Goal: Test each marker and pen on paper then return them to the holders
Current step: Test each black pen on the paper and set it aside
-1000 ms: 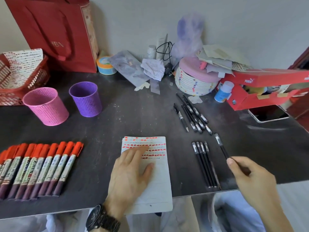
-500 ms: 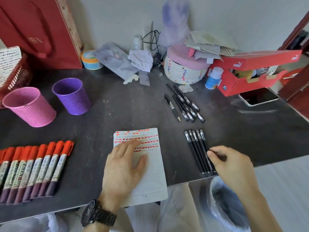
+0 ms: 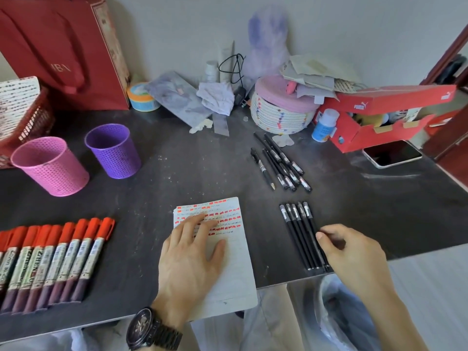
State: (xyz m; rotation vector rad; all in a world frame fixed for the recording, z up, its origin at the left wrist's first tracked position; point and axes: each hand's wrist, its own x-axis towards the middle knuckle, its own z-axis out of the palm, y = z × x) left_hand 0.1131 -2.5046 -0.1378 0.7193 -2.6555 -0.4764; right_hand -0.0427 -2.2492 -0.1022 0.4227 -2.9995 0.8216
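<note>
Right hand (image 3: 354,252), fingers loosely curled and holding nothing, sits just right of near pen row (image 3: 301,234), long axes running away from paper (image 3: 228,262); left hand (image 3: 187,259) flat on paper, farther.

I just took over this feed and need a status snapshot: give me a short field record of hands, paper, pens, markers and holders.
left hand: flat on the paper, fingers straight
right hand: at the near row of black pens, fingertips touching its right edge
far pens: loose cluster on the table
red markers: capped, in a row at left
pink holder: upright, looks empty
purple holder: upright, looks empty
paper marks: red strokes on the top part
</note>
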